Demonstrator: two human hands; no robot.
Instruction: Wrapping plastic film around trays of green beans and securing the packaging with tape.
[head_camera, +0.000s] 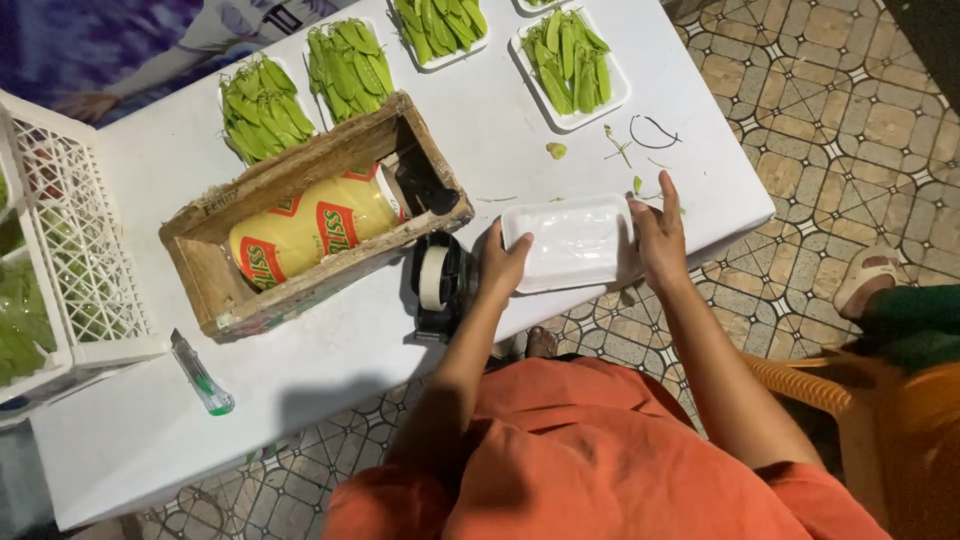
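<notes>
White table (300, 370) is carrying a white rectangular foam tray (570, 243) at its near right edge, long axis running left-right. Left hand (503, 262) and right hand (660, 235) are clasping its short ends.

White crate (70, 250) cut off at left edge. Top pea tray (540, 5) mostly out of frame. Wrapped tray (572, 243) contents possibly empty, unclear.

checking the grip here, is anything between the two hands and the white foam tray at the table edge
Nothing visible: the left hand and right hand touch opposite ends of the white foam tray.
</notes>
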